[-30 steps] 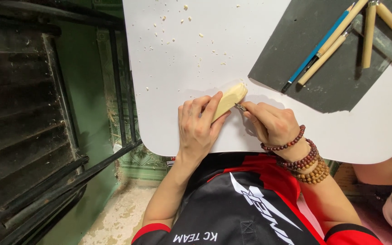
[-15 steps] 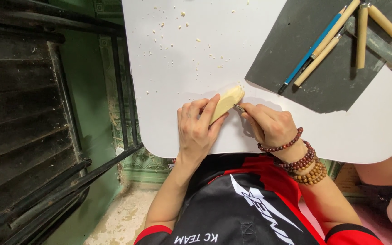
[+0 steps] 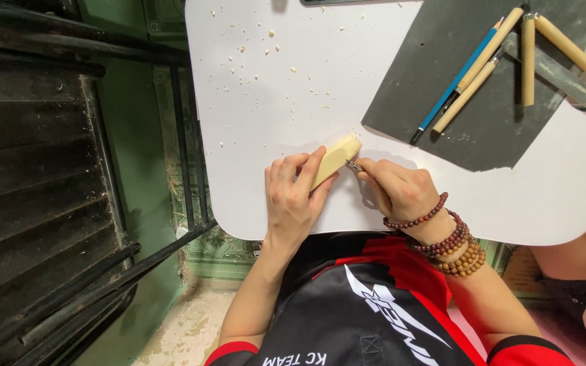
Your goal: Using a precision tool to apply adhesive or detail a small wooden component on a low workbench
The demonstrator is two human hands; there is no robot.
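Wood piece (image 3: pixel 334 160) on the white table (image 3: pixel 259 122), almost same place as a second ago, only slightly turned. Left hand (image 3: pixel 294 196) fingers closed around it; right hand (image 3: pixel 396 191) gripping small blade (image 3: pixel 354 165) at its right edge. Carving continuing, chips above it.

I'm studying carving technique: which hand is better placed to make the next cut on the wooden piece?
The right hand: it grips a small tool with its tip at the wooden piece. The left hand pins the piece to the white table.
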